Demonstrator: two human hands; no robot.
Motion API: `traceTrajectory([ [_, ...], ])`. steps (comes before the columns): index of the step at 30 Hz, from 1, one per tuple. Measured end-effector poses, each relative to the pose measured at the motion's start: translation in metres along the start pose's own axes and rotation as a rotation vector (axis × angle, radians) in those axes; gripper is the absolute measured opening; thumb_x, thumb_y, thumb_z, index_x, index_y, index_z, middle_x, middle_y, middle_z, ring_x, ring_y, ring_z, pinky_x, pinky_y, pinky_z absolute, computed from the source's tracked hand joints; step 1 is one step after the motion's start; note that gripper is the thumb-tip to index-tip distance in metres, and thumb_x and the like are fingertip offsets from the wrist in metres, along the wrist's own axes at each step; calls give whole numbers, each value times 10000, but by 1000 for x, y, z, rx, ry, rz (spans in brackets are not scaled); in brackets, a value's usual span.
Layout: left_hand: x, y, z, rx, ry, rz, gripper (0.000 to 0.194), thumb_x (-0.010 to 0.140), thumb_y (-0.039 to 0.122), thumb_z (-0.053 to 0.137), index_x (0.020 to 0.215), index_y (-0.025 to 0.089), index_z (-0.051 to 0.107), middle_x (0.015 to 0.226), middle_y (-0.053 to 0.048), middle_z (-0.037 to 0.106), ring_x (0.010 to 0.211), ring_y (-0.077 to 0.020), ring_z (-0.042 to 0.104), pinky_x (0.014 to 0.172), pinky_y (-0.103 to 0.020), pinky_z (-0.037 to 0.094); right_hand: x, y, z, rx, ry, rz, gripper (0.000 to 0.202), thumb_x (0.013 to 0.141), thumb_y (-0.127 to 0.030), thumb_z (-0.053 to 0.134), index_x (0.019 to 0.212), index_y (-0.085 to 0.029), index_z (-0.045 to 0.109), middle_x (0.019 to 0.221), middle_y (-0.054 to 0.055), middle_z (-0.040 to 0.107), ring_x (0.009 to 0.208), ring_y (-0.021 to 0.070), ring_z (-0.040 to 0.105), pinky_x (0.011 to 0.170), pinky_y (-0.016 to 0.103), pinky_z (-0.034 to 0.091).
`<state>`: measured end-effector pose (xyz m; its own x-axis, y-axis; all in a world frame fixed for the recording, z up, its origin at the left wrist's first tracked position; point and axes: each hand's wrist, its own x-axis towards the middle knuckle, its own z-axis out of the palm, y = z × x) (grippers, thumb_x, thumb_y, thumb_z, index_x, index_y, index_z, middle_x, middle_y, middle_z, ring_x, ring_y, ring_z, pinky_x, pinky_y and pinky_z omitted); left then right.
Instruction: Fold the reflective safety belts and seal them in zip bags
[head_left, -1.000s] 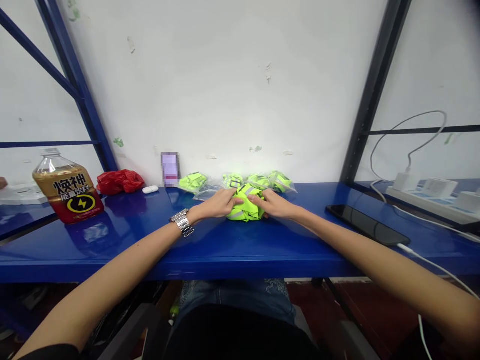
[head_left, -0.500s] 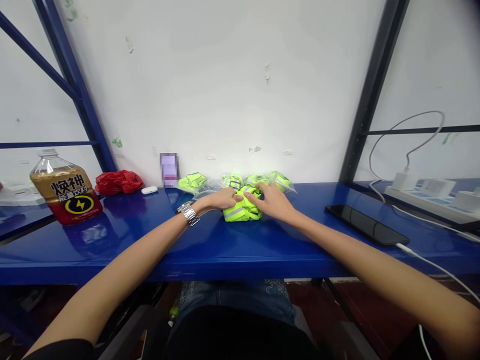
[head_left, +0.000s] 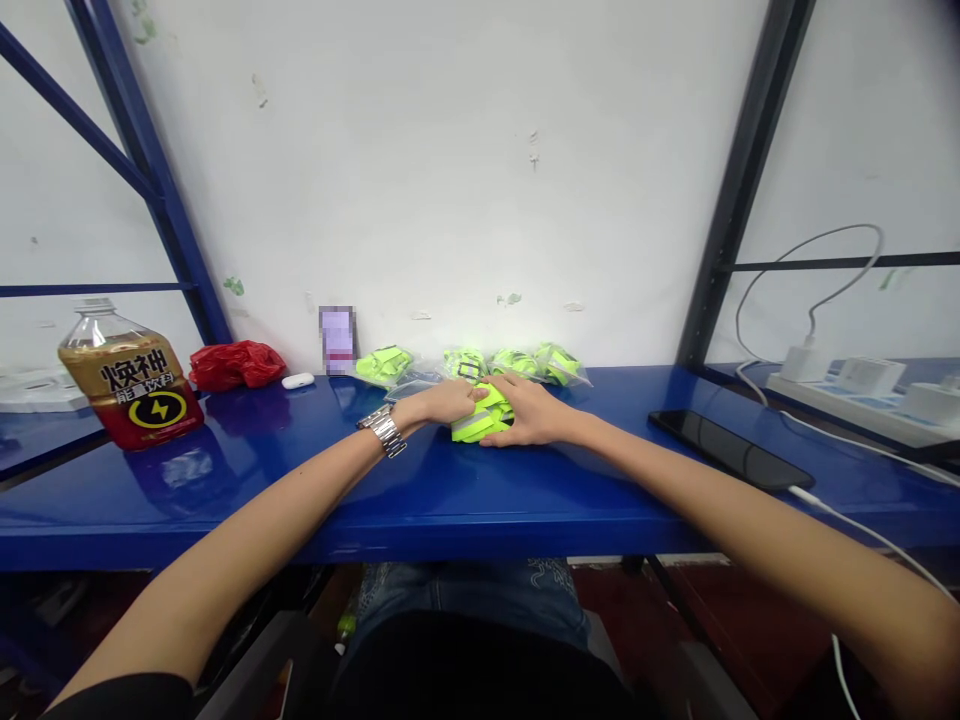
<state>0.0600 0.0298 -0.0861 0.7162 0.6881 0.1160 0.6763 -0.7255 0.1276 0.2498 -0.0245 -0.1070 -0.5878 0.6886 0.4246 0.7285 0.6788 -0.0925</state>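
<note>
Bagged bundles (head_left: 514, 362) lie just behind the neon bundle (head_left: 486, 415) held between my pinching left hand (head_left: 444, 402) and clasping right hand (head_left: 536, 410).

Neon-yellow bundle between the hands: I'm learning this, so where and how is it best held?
I'd take the neon-yellow bundle by its opposite sides, coming from left and right, as the left grip and right grip do. It looks soft and folded, so squeezing inward should keep it together; bagged bundles crowd its far side.
</note>
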Motion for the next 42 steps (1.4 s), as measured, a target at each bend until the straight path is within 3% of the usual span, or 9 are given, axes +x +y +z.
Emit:
traceTrajectory([
  [6,-13,10,21,283,377,51,376,977,354,234,1040,124,525,989,-159,571,839,-254,540,748,-398,438,9,10,-6,50,-43,-92,792,661,-554,724,1280,-130,470,1206,179,589,1080,348,559,905,457,436],
  [10,-17,15,27,147,291,160,447,998,357,160,1215,96,450,1152,-180,560,1046,-257,540,904,-408,425,9,13,-11,143,-88,-125,773,653,-423,735,1312,-138,447,1222,150,590,1075,314,574,915,426,442],
  [15,-25,6,10,-8,108,255,707,934,583,317,1449,107,228,1473,-189,356,1365,-277,335,1057,-378,345,10,10,-16,119,-133,-54,703,601,-327,728,1246,-156,506,1138,118,630,959,292,604,827,402,466],
  [18,-26,-3,-6,-60,-42,292,817,854,596,495,1472,136,222,1471,-185,376,1291,-270,448,965,-331,429,13,9,-16,128,-122,-21,672,561,-341,753,1172,-148,550,1051,106,655,875,269,605,768,380,469],
  [21,-23,-9,-16,-100,-88,305,861,804,548,590,1482,169,220,1452,-186,407,1186,-260,535,869,-327,474,15,11,-16,208,-105,9,617,550,-350,764,1109,-149,596,981,75,670,817,230,599,718,335,462],
  [25,-20,-7,-18,-94,-63,323,846,753,530,639,1458,224,286,1351,-144,520,1091,-256,574,822,-345,476,14,11,-15,324,-110,47,491,533,-314,770,981,-149,655,834,14,670,712,172,577,639,275,440],
  [32,-28,7,-11,-79,-10,235,827,636,523,722,1313,169,405,1014,-72,637,834,-233,608,653,-285,434,10,12,-12,551,-146,99,344,528,-307,790,792,-139,648,716,-7,635,626,130,539,565,244,437],
  [39,-32,11,8,-7,138,214,916,635,354,710,1410,151,266,973,-86,619,772,-237,602,631,-305,438,9,21,-7,743,-165,167,416,497,-291,815,846,-130,654,787,12,658,658,127,559,579,248,474],
  [42,-32,13,15,38,199,246,918,653,303,708,1421,155,227,1132,-152,581,929,-291,607,722,-351,474,7,21,-6,803,-136,220,453,472,-255,829,868,-128,649,791,12,662,662,126,568,574,244,484],
])
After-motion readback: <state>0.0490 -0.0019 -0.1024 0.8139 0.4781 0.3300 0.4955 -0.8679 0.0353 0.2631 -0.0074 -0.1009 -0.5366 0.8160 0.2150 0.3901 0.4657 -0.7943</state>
